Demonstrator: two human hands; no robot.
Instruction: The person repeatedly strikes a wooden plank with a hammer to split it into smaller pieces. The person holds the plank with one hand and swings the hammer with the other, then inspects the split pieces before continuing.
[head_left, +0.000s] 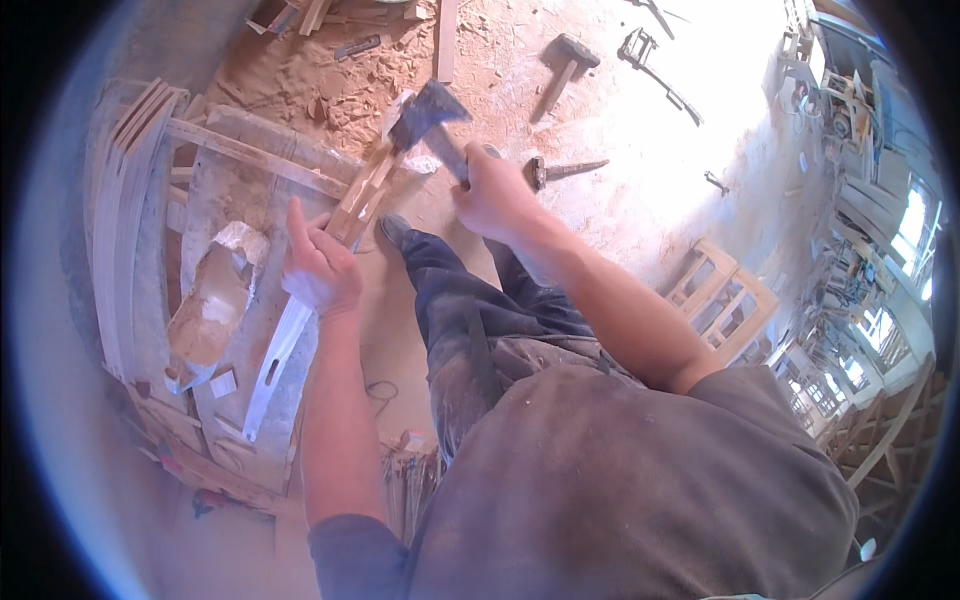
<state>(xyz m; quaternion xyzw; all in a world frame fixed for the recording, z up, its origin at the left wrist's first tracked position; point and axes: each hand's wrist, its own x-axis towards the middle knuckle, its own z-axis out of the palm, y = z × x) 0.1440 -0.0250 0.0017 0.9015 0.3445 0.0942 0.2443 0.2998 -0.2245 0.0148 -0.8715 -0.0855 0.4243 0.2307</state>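
My right hand (492, 196) grips the handle of a hatchet (428, 112), whose dark head hangs just above the upper end of a long wooden slat (362, 195). My left hand (320, 268) holds that slat at its middle, the index finger raised. The slat has slots cut in it and its pale lower end (272, 365) points toward me. It leans on a wooden block (255, 150) covered in sawdust. My dark trouser leg and shoe (395, 230) are beside the slat.
Sawdust and wood chips cover the floor. A mallet (566, 62), a small hammer (562, 171) and a metal clamp (655, 70) lie beyond. Curved wooden strips (120, 220) are stacked at left. A wooden frame (722, 298) and more woodwork stand at right.
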